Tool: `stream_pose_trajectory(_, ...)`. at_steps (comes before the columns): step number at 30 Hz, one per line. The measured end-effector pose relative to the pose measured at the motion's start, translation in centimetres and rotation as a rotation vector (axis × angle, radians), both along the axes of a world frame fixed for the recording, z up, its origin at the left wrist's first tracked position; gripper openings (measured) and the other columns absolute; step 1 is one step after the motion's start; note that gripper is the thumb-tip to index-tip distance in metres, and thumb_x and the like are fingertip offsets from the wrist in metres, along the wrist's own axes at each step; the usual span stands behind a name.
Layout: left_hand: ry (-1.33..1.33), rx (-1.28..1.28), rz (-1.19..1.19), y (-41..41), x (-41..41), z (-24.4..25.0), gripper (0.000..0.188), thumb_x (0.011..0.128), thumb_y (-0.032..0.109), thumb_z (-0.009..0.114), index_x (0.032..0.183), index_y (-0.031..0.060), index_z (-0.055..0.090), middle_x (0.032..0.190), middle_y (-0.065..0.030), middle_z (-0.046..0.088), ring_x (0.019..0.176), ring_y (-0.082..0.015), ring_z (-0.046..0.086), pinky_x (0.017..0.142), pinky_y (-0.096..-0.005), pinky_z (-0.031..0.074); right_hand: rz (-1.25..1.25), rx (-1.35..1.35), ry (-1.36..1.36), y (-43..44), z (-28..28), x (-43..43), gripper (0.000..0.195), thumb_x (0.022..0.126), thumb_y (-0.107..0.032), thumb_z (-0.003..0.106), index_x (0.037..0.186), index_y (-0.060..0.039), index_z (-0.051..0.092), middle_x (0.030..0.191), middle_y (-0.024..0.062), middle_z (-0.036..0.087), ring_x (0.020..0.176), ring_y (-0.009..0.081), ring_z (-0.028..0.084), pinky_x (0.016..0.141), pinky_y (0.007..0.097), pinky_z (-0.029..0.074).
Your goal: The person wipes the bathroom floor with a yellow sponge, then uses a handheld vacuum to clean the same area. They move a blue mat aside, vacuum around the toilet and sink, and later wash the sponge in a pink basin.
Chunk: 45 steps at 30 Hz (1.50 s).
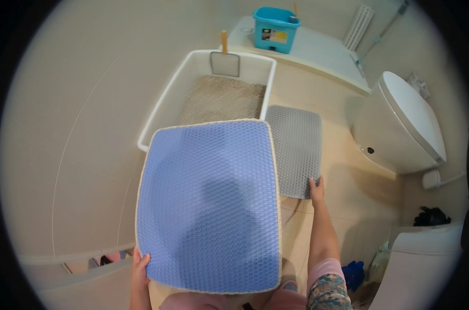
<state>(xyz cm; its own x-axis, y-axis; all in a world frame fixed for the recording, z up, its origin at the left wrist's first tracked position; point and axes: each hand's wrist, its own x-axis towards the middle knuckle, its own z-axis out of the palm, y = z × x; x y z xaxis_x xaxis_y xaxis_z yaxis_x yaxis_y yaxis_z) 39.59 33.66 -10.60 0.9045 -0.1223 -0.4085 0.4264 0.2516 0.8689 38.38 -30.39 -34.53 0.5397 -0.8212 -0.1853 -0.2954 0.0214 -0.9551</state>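
Observation:
A blue honeycomb-textured litter mat [211, 209] with a cream border is lifted in front of me. My left hand [141, 263] grips its lower left edge, thumb on top. To the right of it, my right hand [317, 190] pinches the lower right corner of a grey honeycomb mat [298, 147]. The blue mat covers the left side of the grey one. Beyond the mats, a white litter box [168, 91] holds beige granular litter [219, 99]. A mesh litter scoop with a wooden handle [224, 42] hangs over its far rim.
A turquoise bucket [277, 37] stands on the raised ledge [320, 50] at the back. A white toilet [401, 124] is at the right, a toilet brush [431, 179] near it. A blue plastic bag [354, 273] and a white cabinet or bin [420, 267] are at lower right.

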Motion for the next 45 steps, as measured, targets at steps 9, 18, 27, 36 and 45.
stream_pose_trajectory(9,0.219,0.021,-0.093,2.1,-2.0,-6.2,0.067,0.088,0.016,0.065,0.145,0.0097,0.029,0.135,-0.0080,0.048,0.122,-0.0201,0.048,0.101,-0.0364,0.041,0.666,0.898,-0.218,11.9,16.7,1.6,0.058,0.097,-0.037,0.050,0.141,-0.0024,0.034,0.123,0.0106,0.058,0.112,0.0182,0.056,0.097,0.0323,0.042)
stream_pose_trajectory(18,0.559,0.226,-0.264,7.4,-10.5,-12.3,0.062,0.092,0.022,0.062,0.145,0.0127,0.030,0.136,-0.0055,0.048,0.123,-0.0210,0.046,0.102,-0.0394,0.038,1.019,0.649,0.134,17.9,13.4,-4.6,0.047,0.090,0.000,0.055,0.135,-0.0069,0.041,0.105,0.0045,0.066,0.099,0.0125,0.060,0.088,0.0275,0.046)
stream_pose_trajectory(27,0.527,0.396,-0.075,10.5,-14.1,-17.0,0.044,0.091,0.015,0.062,0.131,0.0063,0.047,0.116,-0.0072,0.060,0.104,-0.0193,0.057,0.089,-0.0354,0.046,0.944,0.607,0.395,23.7,1.7,-9.0,0.045,0.089,-0.002,0.058,0.131,-0.0119,0.044,0.090,-0.0010,0.062,0.075,0.0080,0.055,0.062,0.0237,0.047)
stream_pose_trajectory(36,0.361,0.583,0.418,10.1,-9.3,-18.5,0.046,0.089,0.018,0.063,0.129,0.0042,0.045,0.110,-0.0083,0.058,0.098,-0.0187,0.057,0.080,-0.0361,0.047,0.658,0.678,0.391,27.7,-3.0,-7.2,0.015,0.088,-0.006,0.061,0.091,-0.0119,0.047,0.074,0.0012,0.055,0.060,0.0108,0.053,0.050,0.0246,0.044)
stream_pose_trajectory(45,0.775,0.026,0.442,7.2,-12.9,-20.5,0.067,0.089,0.036,0.062,0.141,0.0033,0.032,0.136,-0.0178,0.042,0.127,-0.0310,0.039,0.101,-0.0533,0.035,0.435,0.500,0.433,31.2,-3.3,-7.4,0.015,0.087,-0.005,0.059,0.084,-0.0108,0.046,0.070,0.0020,0.052,0.052,0.0116,0.049,0.042,0.0256,0.040)
